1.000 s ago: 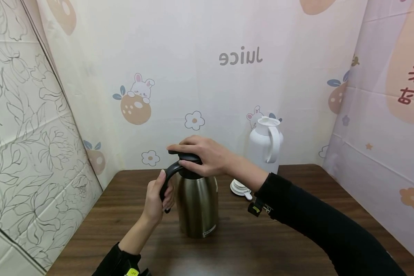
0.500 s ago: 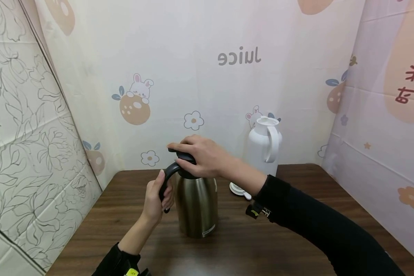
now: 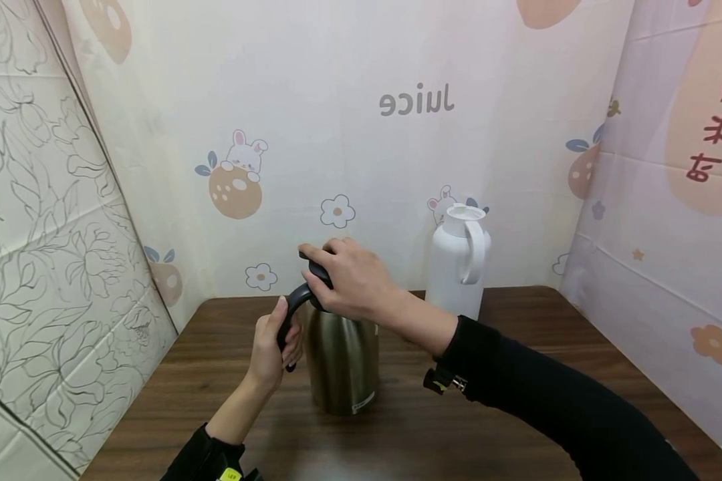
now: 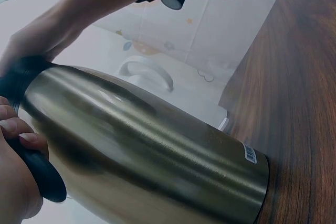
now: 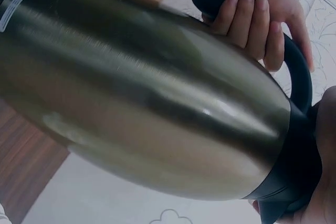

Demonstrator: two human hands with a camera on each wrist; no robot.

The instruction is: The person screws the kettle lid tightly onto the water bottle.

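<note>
A brushed-metal thermos jug (image 3: 343,367) stands upright on the wooden table, its small label low on the front. My left hand (image 3: 271,347) grips its black handle (image 3: 297,298), fingers curled round it and thumb up along the top. From above, my right hand (image 3: 355,279) holds the black lid (image 3: 320,272), thumb on the near side and index finger over the lever. Most of the lid is hidden under the palm. The right wrist view shows the jug's black collar (image 5: 294,161) beside that hand, and the left fingers (image 5: 258,22) round the handle.
A white jug (image 3: 448,267) with a looped handle stands at the back right of the dark wooden table (image 3: 457,427), its top uncovered. Printed curtains hang behind and on both sides. My right forearm crosses in front of the white jug's base.
My right hand has turned and tilted with the lid, its lever shifting slightly right and up. The right forearm now covers the white lid on the table. My left hand and the thermos jug stay put.
</note>
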